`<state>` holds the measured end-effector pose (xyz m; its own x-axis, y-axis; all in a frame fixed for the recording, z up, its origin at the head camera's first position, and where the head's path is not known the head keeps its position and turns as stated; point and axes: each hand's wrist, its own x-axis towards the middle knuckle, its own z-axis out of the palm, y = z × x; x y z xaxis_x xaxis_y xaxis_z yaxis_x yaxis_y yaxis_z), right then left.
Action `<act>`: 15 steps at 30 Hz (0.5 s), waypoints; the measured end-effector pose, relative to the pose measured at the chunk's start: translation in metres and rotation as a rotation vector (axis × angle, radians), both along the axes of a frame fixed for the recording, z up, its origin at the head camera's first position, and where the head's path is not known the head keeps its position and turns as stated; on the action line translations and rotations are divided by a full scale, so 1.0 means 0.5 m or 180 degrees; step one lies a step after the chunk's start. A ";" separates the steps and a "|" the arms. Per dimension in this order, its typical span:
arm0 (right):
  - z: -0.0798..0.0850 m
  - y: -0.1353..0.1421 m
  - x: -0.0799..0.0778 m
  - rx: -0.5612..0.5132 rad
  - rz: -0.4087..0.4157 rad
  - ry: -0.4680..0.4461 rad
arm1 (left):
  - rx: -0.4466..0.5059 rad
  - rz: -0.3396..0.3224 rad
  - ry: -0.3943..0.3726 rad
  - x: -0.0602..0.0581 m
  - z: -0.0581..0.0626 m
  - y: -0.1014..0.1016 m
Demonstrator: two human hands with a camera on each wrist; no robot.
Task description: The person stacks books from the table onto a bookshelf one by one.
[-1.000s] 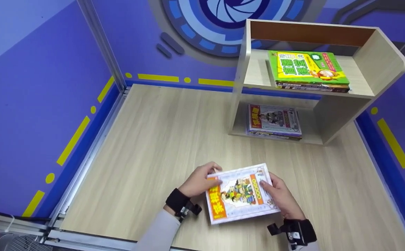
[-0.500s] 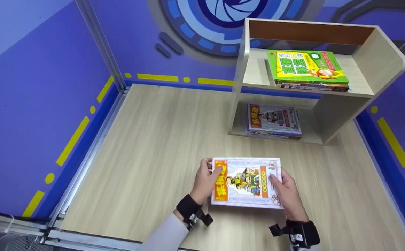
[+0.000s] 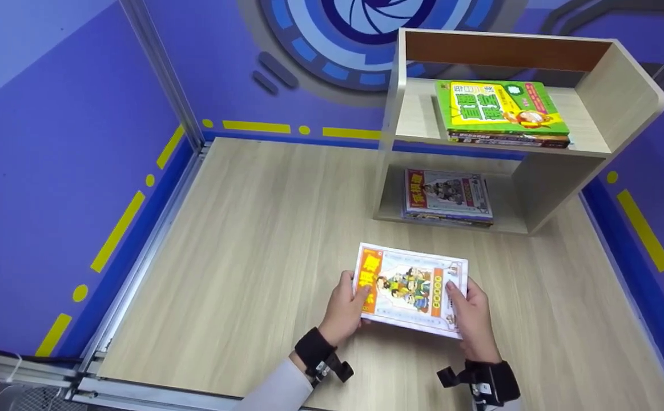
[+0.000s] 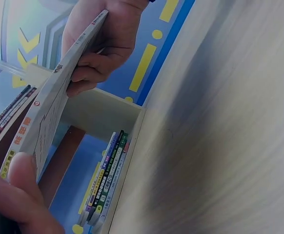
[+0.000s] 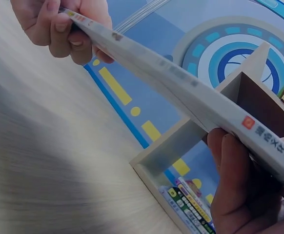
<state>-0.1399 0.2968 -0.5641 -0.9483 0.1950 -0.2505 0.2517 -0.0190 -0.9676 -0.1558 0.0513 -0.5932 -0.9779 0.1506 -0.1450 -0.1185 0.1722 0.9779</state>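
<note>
A white picture-covered book (image 3: 409,288) with an orange title band is held above the table between both hands. My left hand (image 3: 343,308) grips its left edge, thumb on the cover and fingers curled beneath. The right edge is pinched by my right hand (image 3: 471,311), its thumb on the cover too. In the left wrist view the book's spine (image 4: 49,92) runs from one hand to the other. From the right wrist, curled fingers (image 5: 234,180) show under the book.
A two-tier wooden shelf (image 3: 391,114) stands at the back right. Its upper tier bears a stack topped by a green book (image 3: 503,108); a stack of books (image 3: 449,194) lies on the lower tier. Purple walls (image 3: 69,171) border the wooden table (image 3: 240,228).
The book has turned clockwise and moved slightly up and to the right. My left hand has shifted its hold along the left edge; my right hand keeps its grip.
</note>
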 end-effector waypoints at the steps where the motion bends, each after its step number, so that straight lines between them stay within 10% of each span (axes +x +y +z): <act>1: 0.001 -0.001 0.000 0.0007 -0.0020 -0.0007 | -0.0014 0.0011 0.0008 0.000 0.001 0.001; 15: 0.041 -0.038 0.007 -0.0713 -0.1186 0.0665 | 0.0612 0.0610 0.0510 -0.026 0.064 0.007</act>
<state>-0.1366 0.2778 -0.5438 -0.8586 0.4942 -0.1366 -0.0112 -0.2846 -0.9586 -0.1686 0.0549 -0.5612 -0.9992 -0.0290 0.0265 0.0274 -0.0284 0.9992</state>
